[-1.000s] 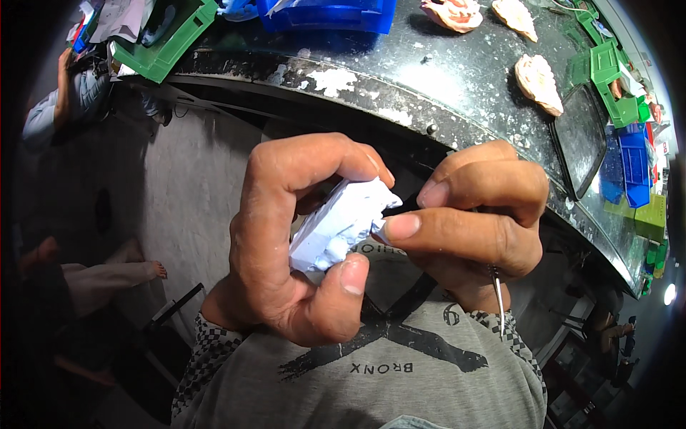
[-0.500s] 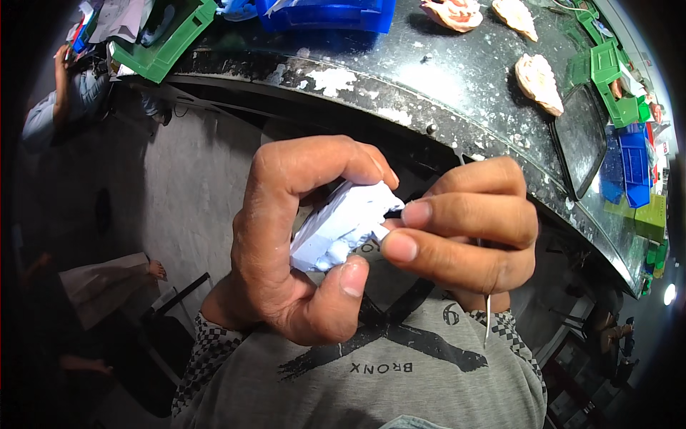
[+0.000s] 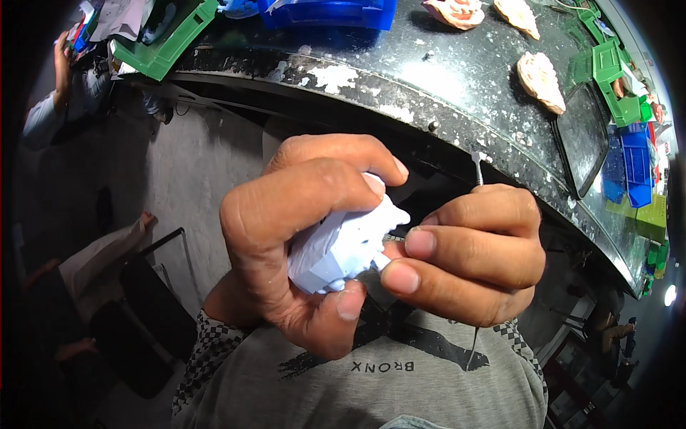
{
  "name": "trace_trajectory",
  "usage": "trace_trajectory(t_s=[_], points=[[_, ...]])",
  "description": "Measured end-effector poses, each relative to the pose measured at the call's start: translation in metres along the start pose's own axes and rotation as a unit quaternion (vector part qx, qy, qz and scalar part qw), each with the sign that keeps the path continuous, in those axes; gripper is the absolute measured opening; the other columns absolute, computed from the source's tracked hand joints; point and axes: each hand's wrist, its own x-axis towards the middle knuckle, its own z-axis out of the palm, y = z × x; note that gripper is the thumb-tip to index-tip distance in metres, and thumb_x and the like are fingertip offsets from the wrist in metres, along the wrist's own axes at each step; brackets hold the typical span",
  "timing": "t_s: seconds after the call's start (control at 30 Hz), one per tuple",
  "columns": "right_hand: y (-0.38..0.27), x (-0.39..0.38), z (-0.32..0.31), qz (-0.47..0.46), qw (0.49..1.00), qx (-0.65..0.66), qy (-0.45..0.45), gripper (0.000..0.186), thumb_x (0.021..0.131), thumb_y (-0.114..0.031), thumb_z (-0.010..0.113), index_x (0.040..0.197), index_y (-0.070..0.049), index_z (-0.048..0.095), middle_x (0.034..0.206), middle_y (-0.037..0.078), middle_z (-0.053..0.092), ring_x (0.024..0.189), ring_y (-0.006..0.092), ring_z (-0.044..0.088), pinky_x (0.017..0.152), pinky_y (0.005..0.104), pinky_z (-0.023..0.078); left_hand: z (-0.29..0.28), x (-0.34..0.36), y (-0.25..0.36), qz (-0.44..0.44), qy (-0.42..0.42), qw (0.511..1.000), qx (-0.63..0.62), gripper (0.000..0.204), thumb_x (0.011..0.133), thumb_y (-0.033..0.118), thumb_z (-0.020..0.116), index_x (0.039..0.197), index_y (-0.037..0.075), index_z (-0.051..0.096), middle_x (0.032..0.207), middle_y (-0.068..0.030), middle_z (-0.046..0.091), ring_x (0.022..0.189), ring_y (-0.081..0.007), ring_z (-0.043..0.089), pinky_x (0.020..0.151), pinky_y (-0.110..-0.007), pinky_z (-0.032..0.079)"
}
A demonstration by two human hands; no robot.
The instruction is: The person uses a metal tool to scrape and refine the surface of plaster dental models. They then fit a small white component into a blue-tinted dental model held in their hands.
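A pale blue-white plaster dental cast (image 3: pixel 336 247), with a flat-cut side and an uneven, lumpy edge, is up in front of my chest. My left hand (image 3: pixel 261 222) is closed round it, fingers over the top and thumb underneath. At the cast's right edge, the fingertips of my right hand (image 3: pixel 479 250) press together against a small protruding bit. A slim metal hand tool (image 3: pixel 479 170) passes through that same hand. Its flattened end sticks out above the fingers and its thin end below. My right fingers hide the tool's middle.
Ahead is a dark, paint-chipped workbench (image 3: pixel 332 77). On it are several cream-pink moulded pieces (image 3: pixel 541 82), a blue bin (image 3: pixel 329 16), a green bin (image 3: pixel 168 44) and a dark-framed flat panel (image 3: pixel 582 139). Another person's arm (image 3: pixel 63 71) shows at far left. A dark chair (image 3: pixel 161 307) stands lower left.
My left hand has turned the cast, so more of its lumpy face shows. My right hand has moved slightly down, and the tool's upper end now stands out above its fingers.
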Motion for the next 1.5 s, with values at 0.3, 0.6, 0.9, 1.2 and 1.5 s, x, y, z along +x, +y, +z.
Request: trace_trajectory(t_s=[0.3,0.6,0.9,1.2,1.5], points=[[0.004,-0.001,0.0,-0.033,0.999,-0.009,-0.002,0.036,0.067,-0.007,0.085,0.101,-0.015,0.073,0.096,-0.001,0.063,0.076,0.0132,0.057,0.055,0.0212,0.037,-0.005,0.001,0.0,-0.021,-0.036,0.999,-0.008,0.056,0.081,0.027,0.065,0.12,-0.004,0.04,0.102,-0.0343,0.059,0.083,-0.0255,0.061,0.075,-0.034,0.053],[0.005,0.001,-0.002,-0.034,0.999,-0.005,-0.018,0.031,0.071,-0.013,0.082,0.101,-0.016,0.073,0.099,-0.001,0.066,0.076,0.0135,0.058,0.055,0.0216,0.036,-0.001,-0.004,-0.005,-0.022,0.019,0.998,-0.058,0.056,0.082,0.028,0.065,0.119,-0.005,0.041,0.102,-0.0333,0.06,0.082,-0.0249,0.061,0.073,-0.033,0.054],[0.002,0.005,-0.001,-0.015,1.0,-0.005,-0.027,0.032,0.067,-0.012,0.085,0.097,-0.014,0.074,0.092,0.0,0.064,0.068,0.0115,0.056,0.053,0.0219,0.036,-0.011,0.004,0.001,-0.006,-0.054,0.998,0.024,0.056,0.078,0.021,0.061,0.121,-0.007,0.039,0.104,-0.0354,0.058,0.085,-0.0267,0.06,0.077,-0.034,0.051],[0.007,0.006,-0.002,-0.018,0.999,0.014,-0.03,0.03,0.068,-0.012,0.084,0.096,-0.012,0.074,0.091,0.001,0.065,0.068,0.0113,0.056,0.052,0.0207,0.035,-0.013,0.003,-0.001,0.007,-0.061,0.997,0.036,0.056,0.077,0.02,0.061,0.12,-0.009,0.039,0.104,-0.0354,0.058,0.081,-0.0238,0.059,0.074,-0.032,0.052],[0.009,0.006,0.0,0.031,0.997,0.07,-0.033,0.016,0.077,-0.011,0.075,0.091,-0.006,0.072,0.091,0.007,0.065,0.068,0.014,0.058,0.054,0.021,0.045,0.005,-0.008,-0.001,-0.041,0.028,0.998,-0.027,0.055,0.079,0.02,0.057,0.12,-0.01,0.037,0.101,-0.032,0.059,0.075,-0.018,0.058,0.07,-0.029,0.052]])
